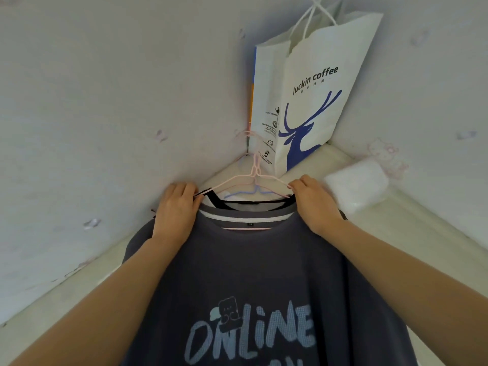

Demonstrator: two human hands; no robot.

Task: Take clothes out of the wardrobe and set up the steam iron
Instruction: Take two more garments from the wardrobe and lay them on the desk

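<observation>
A dark grey T-shirt (253,273) with pale blue "ONLINE" lettering hangs in front of me on a pink wire hanger (245,178). My left hand (175,207) grips the shirt's left shoulder at the hanger's end. My right hand (314,202) pinches the right shoulder at the other end. Behind the collar show a black-trimmed white garment (248,203) and a blue hanger (245,192). No steam iron is in view.
A white paper bag (317,96) with a blue deer and "luckin coffee" hangs in the corner above the hangers. A white plastic-wrapped pack (356,186) lies to the right. Pale patterned walls (105,114) close in on both sides.
</observation>
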